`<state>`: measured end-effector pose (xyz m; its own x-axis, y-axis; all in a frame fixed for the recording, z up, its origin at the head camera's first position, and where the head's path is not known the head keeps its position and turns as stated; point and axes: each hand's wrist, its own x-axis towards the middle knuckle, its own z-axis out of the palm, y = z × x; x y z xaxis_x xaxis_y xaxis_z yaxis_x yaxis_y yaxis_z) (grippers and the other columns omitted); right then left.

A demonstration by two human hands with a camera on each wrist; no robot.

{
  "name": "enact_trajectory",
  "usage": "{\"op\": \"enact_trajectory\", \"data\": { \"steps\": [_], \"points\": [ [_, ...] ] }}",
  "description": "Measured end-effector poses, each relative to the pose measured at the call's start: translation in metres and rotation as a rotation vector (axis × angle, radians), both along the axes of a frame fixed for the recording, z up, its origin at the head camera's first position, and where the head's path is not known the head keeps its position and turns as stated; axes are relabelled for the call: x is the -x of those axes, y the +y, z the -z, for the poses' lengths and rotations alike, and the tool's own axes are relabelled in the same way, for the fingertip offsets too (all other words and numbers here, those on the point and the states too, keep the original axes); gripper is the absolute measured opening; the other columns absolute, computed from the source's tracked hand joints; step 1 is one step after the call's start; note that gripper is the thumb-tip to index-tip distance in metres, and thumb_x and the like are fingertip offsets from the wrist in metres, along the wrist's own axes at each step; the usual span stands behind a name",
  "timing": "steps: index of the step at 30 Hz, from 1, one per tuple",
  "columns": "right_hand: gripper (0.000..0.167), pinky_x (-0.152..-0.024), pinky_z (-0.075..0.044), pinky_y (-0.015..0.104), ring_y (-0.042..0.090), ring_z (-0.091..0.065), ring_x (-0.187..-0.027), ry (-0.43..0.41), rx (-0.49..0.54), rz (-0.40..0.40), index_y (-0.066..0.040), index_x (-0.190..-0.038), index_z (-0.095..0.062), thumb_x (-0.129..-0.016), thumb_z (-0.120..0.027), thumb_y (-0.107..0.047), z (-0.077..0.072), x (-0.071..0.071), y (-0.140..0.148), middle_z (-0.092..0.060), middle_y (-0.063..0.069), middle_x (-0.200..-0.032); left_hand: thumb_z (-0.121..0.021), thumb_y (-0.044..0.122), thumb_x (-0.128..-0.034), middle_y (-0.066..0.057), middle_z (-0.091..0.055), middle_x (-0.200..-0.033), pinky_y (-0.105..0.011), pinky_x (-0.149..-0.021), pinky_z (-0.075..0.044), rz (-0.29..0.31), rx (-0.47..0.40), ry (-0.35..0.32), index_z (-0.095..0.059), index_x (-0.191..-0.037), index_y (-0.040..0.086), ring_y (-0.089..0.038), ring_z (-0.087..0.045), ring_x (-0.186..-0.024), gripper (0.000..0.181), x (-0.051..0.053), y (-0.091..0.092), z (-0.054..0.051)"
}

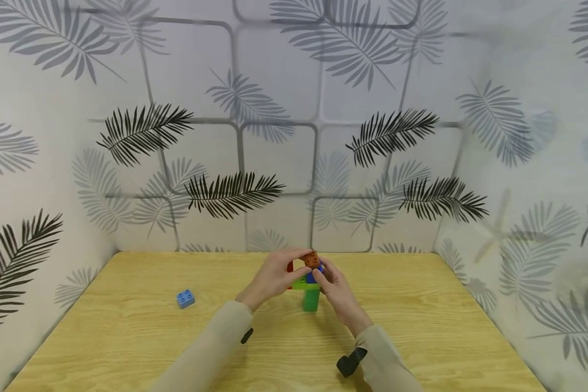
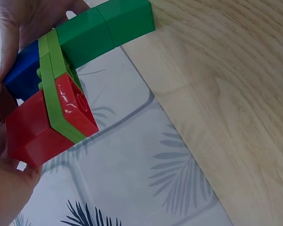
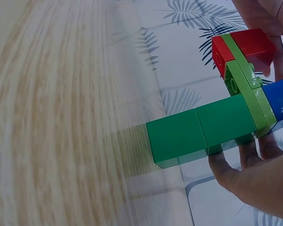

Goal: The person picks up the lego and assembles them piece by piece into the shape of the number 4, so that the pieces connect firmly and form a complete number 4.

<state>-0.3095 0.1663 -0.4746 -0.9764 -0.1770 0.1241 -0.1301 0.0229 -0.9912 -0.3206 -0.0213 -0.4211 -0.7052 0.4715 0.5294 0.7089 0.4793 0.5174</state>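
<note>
Between my hands, a structure of toy building bricks stands upright on the wooden table. At its foot are two dark green bricks (image 3: 202, 132); light green pieces (image 2: 51, 89) lie across them, with red bricks (image 2: 30, 123) out to the left side. A blue brick (image 1: 311, 277) sits above the column, and an orange-brown brick (image 1: 312, 259) is at the very top. My left hand (image 1: 273, 275) pinches the orange-brown brick between thumb and fingers. My right hand (image 1: 341, 296) grips the structure from the right, around the blue brick. Fingers hide part of the blue brick.
A loose light blue brick (image 1: 185, 298) lies studs up on the table (image 1: 127, 337), left of my left hand. Behind the table and along both sides stands a pale covering (image 1: 279, 158) with a leaf pattern.
</note>
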Motion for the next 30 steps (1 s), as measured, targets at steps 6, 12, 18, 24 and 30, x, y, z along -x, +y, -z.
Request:
{"op": "enact_trajectory", "data": {
  "steps": [6, 12, 18, 24, 30],
  "points": [
    [0.051, -0.110, -0.037, 0.055, 0.032, -0.049, -0.131, 0.005, -0.004, -0.004, -0.022, -0.147, -0.043, -0.101, -0.054, -0.038, 0.001, 0.001, 0.000, -0.050, 0.014, -0.145, -0.068, 0.017, -0.0931, -0.003, -0.070, -0.119, -0.020, -0.047, -0.037, 0.028, 0.019, -0.014, -0.063, -0.132, 0.014, -0.004, -0.036, -0.047, 0.040, 0.002, 0.001, 0.001],
    [0.051, -0.109, -0.037, 0.055, 0.029, -0.051, -0.130, 0.001, -0.005, 0.001, -0.021, -0.147, -0.043, -0.101, -0.054, -0.038, 0.000, -0.001, 0.001, -0.050, 0.014, -0.144, -0.068, 0.019, -0.0940, -0.004, -0.070, -0.116, -0.021, -0.045, -0.037, 0.033, 0.032, -0.046, -0.063, -0.133, 0.015, -0.005, -0.037, -0.045, 0.040, 0.003, 0.002, 0.001],
    [0.049, -0.107, -0.041, 0.051, 0.028, -0.054, -0.124, -0.003, -0.007, 0.005, -0.018, -0.146, -0.045, -0.101, -0.053, -0.036, -0.001, 0.000, 0.001, -0.055, 0.012, -0.137, -0.064, 0.021, -0.0963, -0.004, -0.069, -0.119, -0.023, -0.046, -0.040, 0.056, 0.059, -0.087, -0.061, -0.135, 0.017, -0.009, -0.043, -0.047, 0.039, 0.005, 0.002, -0.002],
    [0.052, -0.108, -0.041, 0.051, 0.033, -0.051, -0.128, -0.009, -0.013, -0.011, -0.016, -0.147, -0.044, -0.101, -0.054, -0.037, -0.002, 0.001, 0.003, -0.056, 0.012, -0.136, -0.062, 0.022, -0.0976, -0.002, -0.067, -0.122, -0.022, -0.058, -0.040, 0.075, 0.093, -0.089, -0.060, -0.136, 0.015, -0.013, -0.058, -0.083, 0.039, 0.006, 0.002, -0.006],
    [0.049, -0.107, -0.043, 0.049, 0.028, -0.054, -0.125, -0.018, -0.001, -0.013, -0.016, -0.146, -0.047, -0.101, -0.054, -0.035, -0.002, 0.003, 0.004, -0.057, 0.010, -0.137, -0.063, 0.021, -0.0972, -0.001, -0.067, -0.121, -0.024, -0.067, -0.045, 0.091, 0.133, -0.070, -0.061, -0.135, 0.015, -0.017, -0.061, -0.101, 0.038, 0.007, 0.002, -0.012]
  ]
}}
